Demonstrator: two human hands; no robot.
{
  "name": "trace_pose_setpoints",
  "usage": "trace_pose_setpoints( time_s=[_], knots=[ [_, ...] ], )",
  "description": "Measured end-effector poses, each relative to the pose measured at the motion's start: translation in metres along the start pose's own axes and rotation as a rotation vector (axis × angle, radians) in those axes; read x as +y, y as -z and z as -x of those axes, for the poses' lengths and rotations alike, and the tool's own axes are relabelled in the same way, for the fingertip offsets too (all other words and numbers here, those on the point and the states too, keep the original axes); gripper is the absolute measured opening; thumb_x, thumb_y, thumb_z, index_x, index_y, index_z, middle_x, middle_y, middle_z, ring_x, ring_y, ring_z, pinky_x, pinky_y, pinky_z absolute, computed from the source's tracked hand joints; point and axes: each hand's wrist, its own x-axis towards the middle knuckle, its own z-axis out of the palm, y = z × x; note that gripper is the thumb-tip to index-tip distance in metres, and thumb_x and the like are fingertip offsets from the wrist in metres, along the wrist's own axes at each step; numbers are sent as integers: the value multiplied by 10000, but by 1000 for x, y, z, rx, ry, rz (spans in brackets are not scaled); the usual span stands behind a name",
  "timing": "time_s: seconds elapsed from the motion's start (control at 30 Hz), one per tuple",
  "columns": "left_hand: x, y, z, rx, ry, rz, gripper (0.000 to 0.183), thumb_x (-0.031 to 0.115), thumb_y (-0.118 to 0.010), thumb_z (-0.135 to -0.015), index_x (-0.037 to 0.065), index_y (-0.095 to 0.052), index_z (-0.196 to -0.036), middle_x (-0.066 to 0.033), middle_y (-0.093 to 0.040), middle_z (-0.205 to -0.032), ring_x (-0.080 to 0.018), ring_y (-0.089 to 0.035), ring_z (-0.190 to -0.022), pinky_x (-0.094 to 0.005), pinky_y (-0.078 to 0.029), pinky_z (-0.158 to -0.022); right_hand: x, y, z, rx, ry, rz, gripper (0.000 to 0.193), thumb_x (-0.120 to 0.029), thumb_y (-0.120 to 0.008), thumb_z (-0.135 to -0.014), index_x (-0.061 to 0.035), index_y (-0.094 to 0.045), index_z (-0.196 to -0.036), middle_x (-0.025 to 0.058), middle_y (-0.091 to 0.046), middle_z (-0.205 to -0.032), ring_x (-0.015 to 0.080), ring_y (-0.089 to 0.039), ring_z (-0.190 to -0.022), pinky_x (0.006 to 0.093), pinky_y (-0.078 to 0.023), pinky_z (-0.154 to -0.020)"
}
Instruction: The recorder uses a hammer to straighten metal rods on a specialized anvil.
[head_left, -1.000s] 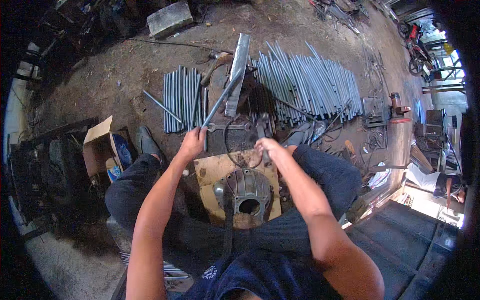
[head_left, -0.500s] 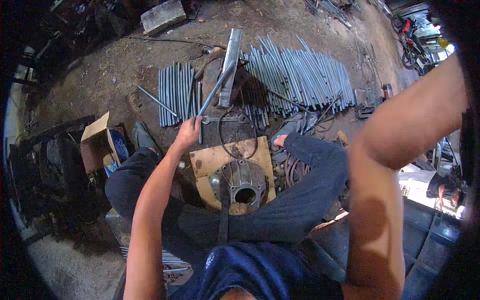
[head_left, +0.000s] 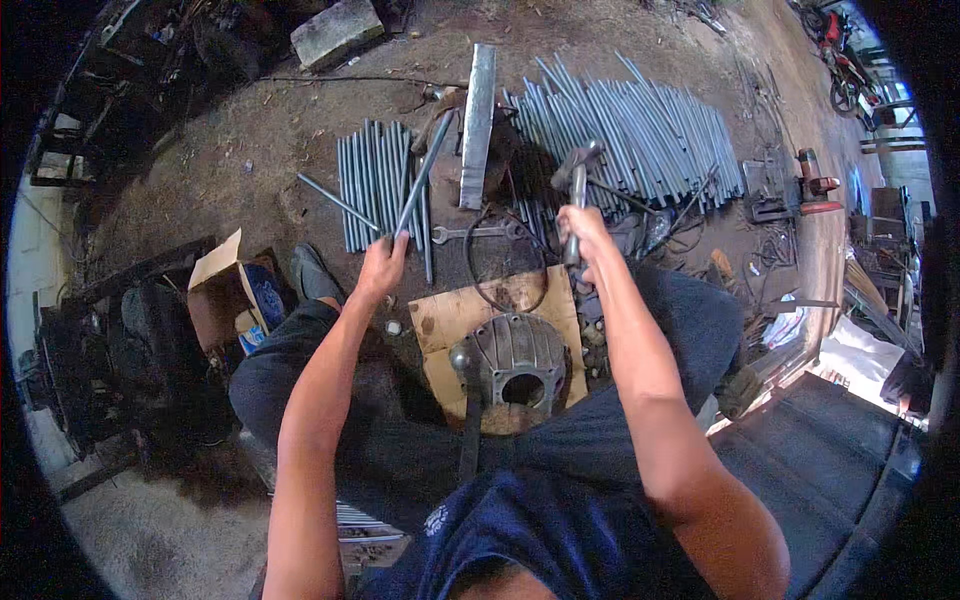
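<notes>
My left hand [head_left: 383,266] is closed round the near end of a thin grey metal rod [head_left: 424,175], which slants away up and to the right. In my closed right hand [head_left: 585,235] is a hammer [head_left: 577,185], its head at the far end of the handle. Between the two hands stands a long flat-topped steel bar [head_left: 478,125], worn bright on top, on a darker base. The rod's far end lies left of this bar, apart from it. A double-ended wrench [head_left: 475,233] lies on the ground just nearer than the bar.
Many rods lie in a large pile [head_left: 640,140] at right and a smaller row [head_left: 362,185] at left. Between my legs a cast metal housing [head_left: 515,360] rests on cardboard [head_left: 430,335]. An open carton [head_left: 222,300] stands by my left leg; a stone block [head_left: 337,33] lies far off.
My right arm has swung down from high at the right, bringing the hammer into view beside the bar. The rod in my left hand has shifted off the bar to its left.
</notes>
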Motion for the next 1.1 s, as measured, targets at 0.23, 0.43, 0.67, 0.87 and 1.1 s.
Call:
trace_pose_setpoints(
  time_s=[0.23, 0.43, 0.67, 0.87, 1.1],
  knots=[
    [13, -13, 2, -6, 51, 215, 454, 339, -419, -940, -75, -526, -789, -197, -491, -617, -270, -490, -588, -401, -396, -603, 165, 4, -28, -215, -235, 76, 148, -56, -488, -809, -2, -562, -693, 39, -455, -505, 168, -431, -398, 344, -384, -382],
    [34, -24, -2, -30, -12, 187, 396, 315, -443, -939, -56, -539, -836, -153, -510, -630, -226, -490, -566, -369, -408, -572, 284, 21, -65, -239, -418, 291, 108, -70, -545, -700, 26, -588, -675, 126, -550, -590, 256, -509, -447, 376, -404, -409],
    [12, -16, 4, -126, 33, 198, 436, 353, -425, -949, -71, -523, -931, -170, -535, -679, -242, -536, -609, -378, -424, -594, 266, 3, -48, -440, -430, 313, 170, -97, -491, -735, 18, -602, -675, 162, -562, -579, 311, -531, -468, 419, -407, -422],
    [-3, -35, -6, -155, -2, 124, 396, 355, -415, -963, -22, -511, -886, -43, -464, -608, -121, -468, -556, -304, -399, -518, 206, 8, -32, -379, -459, 43, 137, 46, -478, -668, 20, -612, -678, 130, -586, -656, 267, -522, -463, 406, -444, -473],
    [16, -28, 3, -93, -74, 8, 446, 346, -382, -958, -71, -531, -902, -334, -548, -819, -489, -527, -860, -496, -417, -704, -168, -10, 100, -194, 127, 244, 117, -84, -587, -771, -6, -574, -685, 36, -522, -543, 124, -479, -421, 279, -402, -387]
  ],
)
